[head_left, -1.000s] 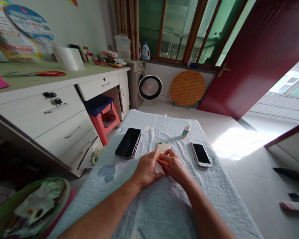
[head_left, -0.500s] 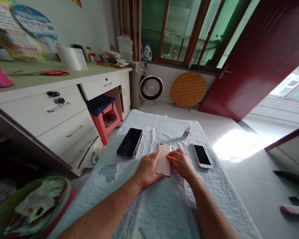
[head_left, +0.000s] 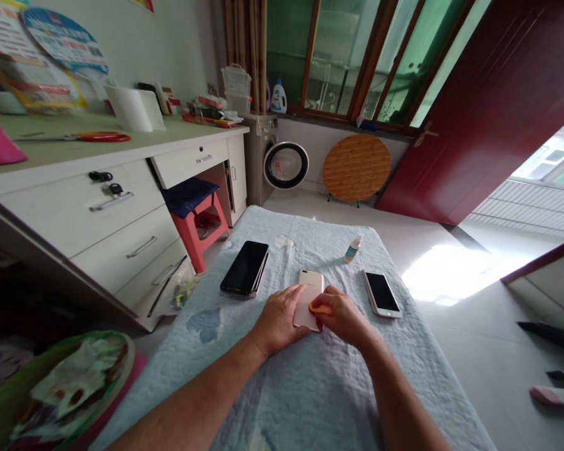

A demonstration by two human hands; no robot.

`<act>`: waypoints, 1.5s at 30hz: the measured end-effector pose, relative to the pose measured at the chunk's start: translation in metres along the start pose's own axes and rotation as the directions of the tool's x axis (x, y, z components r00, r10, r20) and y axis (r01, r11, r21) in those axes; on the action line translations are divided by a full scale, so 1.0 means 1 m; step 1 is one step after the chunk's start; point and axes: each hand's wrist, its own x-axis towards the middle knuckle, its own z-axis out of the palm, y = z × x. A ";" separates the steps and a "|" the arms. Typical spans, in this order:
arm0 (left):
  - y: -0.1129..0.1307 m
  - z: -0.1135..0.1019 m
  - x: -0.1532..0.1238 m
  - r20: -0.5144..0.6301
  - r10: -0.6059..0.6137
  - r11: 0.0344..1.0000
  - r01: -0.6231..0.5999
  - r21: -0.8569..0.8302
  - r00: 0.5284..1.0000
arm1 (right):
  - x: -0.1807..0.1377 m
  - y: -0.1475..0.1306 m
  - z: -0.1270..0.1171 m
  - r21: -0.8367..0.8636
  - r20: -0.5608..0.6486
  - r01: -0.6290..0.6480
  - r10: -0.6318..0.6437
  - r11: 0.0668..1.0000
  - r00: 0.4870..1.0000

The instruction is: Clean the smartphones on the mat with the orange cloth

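A pale pink smartphone (head_left: 311, 281) lies back side up on the cloth-covered table (head_left: 282, 388), its camera at the far end. My left hand (head_left: 277, 321) grips it along the left edge and near end, thumb at the bottom. Pinched in my right hand (head_left: 342, 314) is a small orange cloth (head_left: 320, 307), pressed onto the phone's back near its right side. Left of my hands lies a stack of phones, a black-screened phone (head_left: 247, 266) on top. To the right is a white phone (head_left: 381, 293), screen up. A small spray bottle (head_left: 353, 248) stands beyond it.
A white desk with drawers (head_left: 117, 219) runs along the left, a red stool (head_left: 200, 222) beneath it. At lower left stands a lined waste bin (head_left: 134, 369). An open-doored washing machine (head_left: 263, 150) and a round wooden tabletop (head_left: 356, 168) are at the back.
My right hand has slid the orange cloth down the phone's back, toward me and slightly left. My left hand keeps its hold on the phone.
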 end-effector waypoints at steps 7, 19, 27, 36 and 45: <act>0.000 -0.001 0.001 0.012 -0.005 1.000 0.006 -0.028 1.000 | 0.001 -0.017 0.018 -0.039 0.003 0.086 -0.086 0.996 0.996; -0.001 -0.004 0.003 0.018 -0.005 1.000 0.005 -0.013 1.000 | -0.002 -0.017 0.011 -0.059 0.082 0.097 -0.092 0.993 0.992; -0.002 -0.009 0.003 0.068 0.002 1.000 -0.001 -0.019 0.998 | -0.008 -0.006 -0.012 -0.027 0.183 0.004 0.001 1.000 0.983; -0.010 -0.014 0.004 0.174 0.018 0.997 -0.004 -0.082 0.985 | -0.007 -0.014 0.000 -0.043 0.171 0.058 -0.050 0.997 0.984; -0.008 -0.016 0.006 0.181 0.047 0.990 -0.021 -0.143 0.982 | 0.001 -0.024 0.032 -0.012 0.041 0.197 -0.197 0.980 0.980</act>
